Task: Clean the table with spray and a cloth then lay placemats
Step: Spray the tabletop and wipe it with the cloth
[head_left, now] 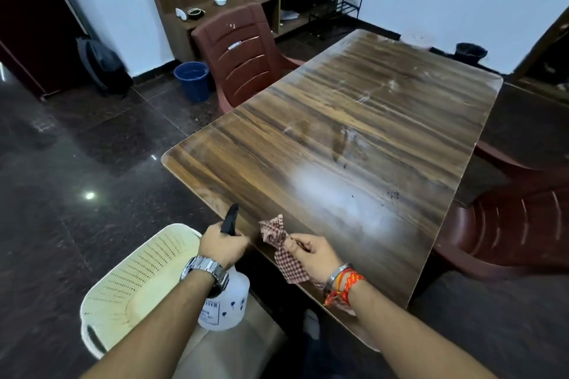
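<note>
Here, head view: a person stands at the near end of a wooden table (354, 108).
Spray bottle (229, 306): held off the near-left table edge, above a cream basket (135, 280); rigid translucent plastic, probably light unless full, slippery if wet; best taken at the neck under the black trigger head.
Left hand (223, 243): fingers wrapped round that neck and trigger, nozzle aimed over the table.
Cloth (274, 234): checked, soft and limp, over the near edge; bunch it to hold.
Right hand (314, 252): fingers curled, pinching the crumpled cloth.
Pale patch (335, 191): near middle of the table; likely spray mist awaiting wiping.
</note>
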